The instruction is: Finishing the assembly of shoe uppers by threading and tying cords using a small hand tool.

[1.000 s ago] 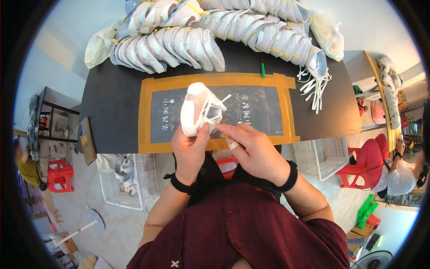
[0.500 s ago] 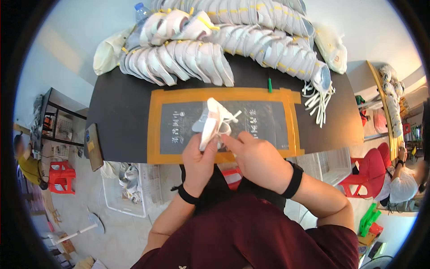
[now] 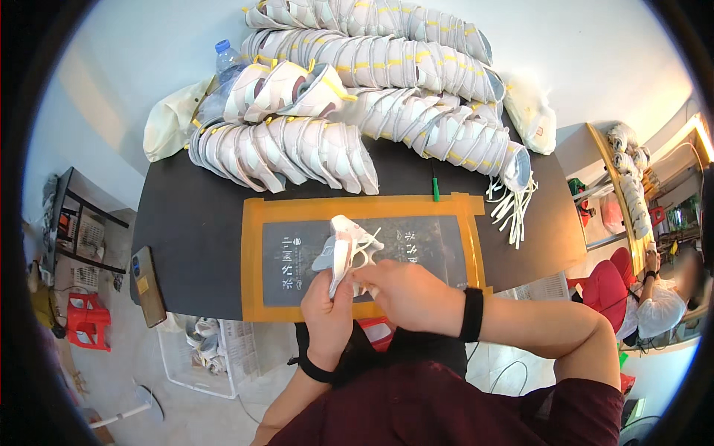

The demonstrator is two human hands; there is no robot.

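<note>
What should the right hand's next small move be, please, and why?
Perhaps draw the white lace snug: the left hand grips the shoe upper, the right hand is at its opening, and a lace end sticks out loose.

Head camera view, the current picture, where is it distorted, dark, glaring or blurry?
In the head view, the corners fall to black and the front edge of the table looks bowed; also in the head view, a bright strip of light glares near the right rim; in that same head view, the right hand looks slightly soft, cause unclear.
</note>
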